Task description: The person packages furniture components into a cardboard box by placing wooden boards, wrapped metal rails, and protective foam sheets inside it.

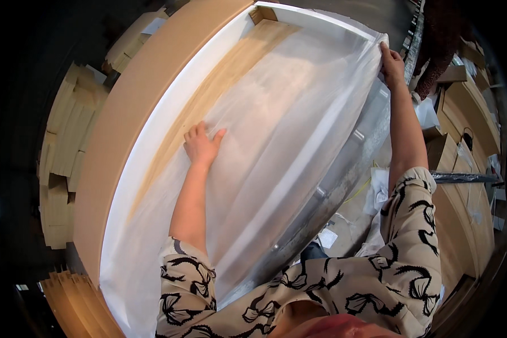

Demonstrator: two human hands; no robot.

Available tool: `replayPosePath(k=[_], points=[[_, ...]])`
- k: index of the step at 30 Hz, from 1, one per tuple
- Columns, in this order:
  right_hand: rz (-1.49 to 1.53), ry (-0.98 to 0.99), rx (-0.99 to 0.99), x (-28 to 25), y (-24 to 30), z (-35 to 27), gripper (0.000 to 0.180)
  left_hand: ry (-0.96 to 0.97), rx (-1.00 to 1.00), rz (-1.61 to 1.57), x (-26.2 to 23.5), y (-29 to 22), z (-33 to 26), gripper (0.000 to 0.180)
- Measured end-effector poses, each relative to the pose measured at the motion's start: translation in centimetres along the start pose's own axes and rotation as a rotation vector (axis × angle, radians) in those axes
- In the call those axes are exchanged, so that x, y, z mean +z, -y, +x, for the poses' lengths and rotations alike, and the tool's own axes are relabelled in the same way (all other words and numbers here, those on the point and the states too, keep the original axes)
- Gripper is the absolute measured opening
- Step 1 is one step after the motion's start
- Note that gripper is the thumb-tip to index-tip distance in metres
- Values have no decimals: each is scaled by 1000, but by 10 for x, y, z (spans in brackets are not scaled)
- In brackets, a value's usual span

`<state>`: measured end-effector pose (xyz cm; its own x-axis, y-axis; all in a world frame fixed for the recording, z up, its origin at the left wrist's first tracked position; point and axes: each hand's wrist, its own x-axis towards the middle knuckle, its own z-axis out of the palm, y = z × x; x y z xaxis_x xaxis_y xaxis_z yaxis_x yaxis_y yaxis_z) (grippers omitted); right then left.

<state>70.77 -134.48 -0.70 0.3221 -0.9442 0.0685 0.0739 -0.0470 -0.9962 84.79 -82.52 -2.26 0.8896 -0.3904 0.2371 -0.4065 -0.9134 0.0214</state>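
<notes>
A thin, translucent white wrapping sheet [253,118] spreads over a long wooden panel with a white border. The panel's bare wood [231,67] shows as a strip along the left side, beyond the sheet's edge. My left hand [201,147] rests on the sheet near that edge, fingers apart and holding nothing. At the far right corner, my right hand [393,65] is closed on the sheet, pulled over the white rim [321,19]; its fingertips are partly hidden. A small brown block [263,14] sits inside the far left corner.
A large brown cardboard side [163,73] stands along the panel's left. Metal rollers [321,191] run beneath its right side. Cardboard stacks [73,129] lie at far left, wooden panels [462,208] at right. Another person's dark, patterned sleeve [434,67] is at upper right.
</notes>
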Motion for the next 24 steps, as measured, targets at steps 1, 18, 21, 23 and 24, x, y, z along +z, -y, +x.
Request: replayPosePath(k=[1,18,21,23,24], points=[[-115,13,-113,-6,2,17,41,8,-66,-118,-1,-2,5,53],[-1385,324,-756,107,60,6,15,-531,-504,-284,-11,84,16,26],[-1534,286,-737,114,60,-3,18,-376,-300,-224,-10,63,10,26],[-1418,280,-859,143,68,-20,22,-375,-269,-256,-14,66,9,26],[-1328,446,-741,161,69,-30,24,-369,-233,-297,-15,67,9,27]])
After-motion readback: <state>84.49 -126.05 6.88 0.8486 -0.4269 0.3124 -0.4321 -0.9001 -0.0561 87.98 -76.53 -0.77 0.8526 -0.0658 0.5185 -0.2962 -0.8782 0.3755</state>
